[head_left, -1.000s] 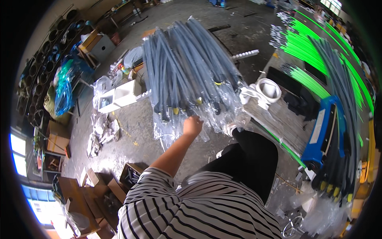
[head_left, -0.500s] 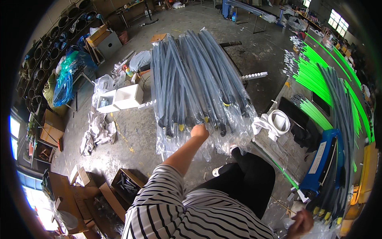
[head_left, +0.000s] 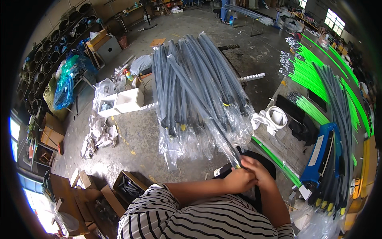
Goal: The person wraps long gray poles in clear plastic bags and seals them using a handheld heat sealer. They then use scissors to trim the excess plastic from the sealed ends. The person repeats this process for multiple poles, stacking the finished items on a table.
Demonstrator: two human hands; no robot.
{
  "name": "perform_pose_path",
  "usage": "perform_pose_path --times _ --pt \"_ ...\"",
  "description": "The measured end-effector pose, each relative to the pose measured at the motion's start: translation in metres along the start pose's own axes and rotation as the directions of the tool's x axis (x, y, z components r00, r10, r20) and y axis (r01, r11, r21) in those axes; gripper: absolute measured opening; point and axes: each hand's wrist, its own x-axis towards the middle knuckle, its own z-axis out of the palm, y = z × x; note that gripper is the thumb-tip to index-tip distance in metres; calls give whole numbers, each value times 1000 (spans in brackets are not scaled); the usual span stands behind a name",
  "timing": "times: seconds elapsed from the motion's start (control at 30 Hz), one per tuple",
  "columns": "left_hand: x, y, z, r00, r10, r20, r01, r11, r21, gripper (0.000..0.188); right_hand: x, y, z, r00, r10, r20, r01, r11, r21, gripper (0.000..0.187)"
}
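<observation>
**Two hands at one sleeved strip**

The grey strip in clear plastic (head_left: 200,103) slants across a pile of similar strips (head_left: 162,87), its near end at the person's lap. The left hand (head_left: 239,180) has its fingers closed around that end. The right hand (head_left: 256,168) presses against the left, fingers curled; whether they grip the strip, I cannot tell.

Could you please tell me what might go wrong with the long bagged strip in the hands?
The long bagged strip lies slantwise across the pile of similar strips; pulling it could drag others along. Its clear plastic might also tear where the left hand and right hand are clasped around its near end.
</observation>
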Motion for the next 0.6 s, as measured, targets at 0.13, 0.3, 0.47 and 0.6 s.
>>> perform_pose_path --times 0.13,0.3,0.47,0.6 --pt "-5 4 -6 980 171 102 -162 983 -86 19 -29 -9 0 991 129 21 -130 991 25 27" --pt "-7 -37 -45 788 -615 38 568 701 -432 32 -76 7 -40 980 40 -195 -11 989 145 32" --pt "2 -141 -80 555 -823 -124 188 269 -945 79 -138 51 -71 924 -99 -369 176 968 180 41" --pt "29 -139 -93 529 -844 -88 84 155 -984 63 -171 47 -59 925 -156 -347 205 973 110 40"
